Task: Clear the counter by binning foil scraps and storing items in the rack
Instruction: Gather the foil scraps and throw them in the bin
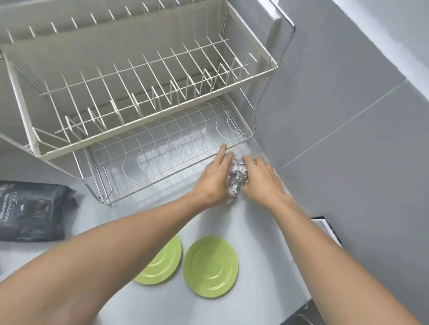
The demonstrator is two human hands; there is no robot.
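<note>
Foil scraps [236, 180] lie as one crumpled lump on the grey worktop [193, 315], just in front of the right corner of the rack's lower tier. Both hands are pressed on this lump from two sides: the left hand [213, 178] on its left, the right hand [260, 180] on its right. Each hand's grip is only half closed, fingers curved around the foil, and the lump is squeezed between the two hands, not enclosed by either one. It seems the person is gathering the scraps into a ball before carrying them to a bin; no bin is visible.

Risks from here, as a judgement: small pieces can break off and stay on the worktop or slide under the wire rack [127, 80], because the lump touches almost its lower edge. The left hand's fingertips are very close to the wire rim and may catch on it. If the ball is lifted while loose, parts can fall on the two green plates [211, 267], which lie nearer to the person and are not yet stored; both tiers of the rack look empty.

A dark bag [17, 211] lies at the left with gold ornamental lettering, but the writing is too blurred to read
</note>
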